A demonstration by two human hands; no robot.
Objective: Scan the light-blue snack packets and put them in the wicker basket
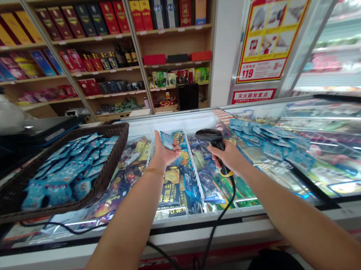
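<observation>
My left hand (165, 152) is closed on a small blue packet (167, 140), held above the chest freezer (92, 245). In my right hand (226, 154) is a black barcode scanner (212, 137), gripped by its handle with the head turned toward the packet. A black cable (220, 221) runs from the scanner's base down past the freezer's front edge. To the left, a brown wicker basket (115, 172) holds a heap of similar blue packets (70, 163). Another pile of blue packets (267, 136) lies on the freezer's glass at the right.
Inside the freezer, white wire dividers (194, 168) separate bagged frozen goods (170, 192). Behind it stand wooden shelves (99, 38) of boxes and bottles. A red and yellow poster (262, 27) hangs on the wall. Dark equipment (44, 130) sits behind the basket.
</observation>
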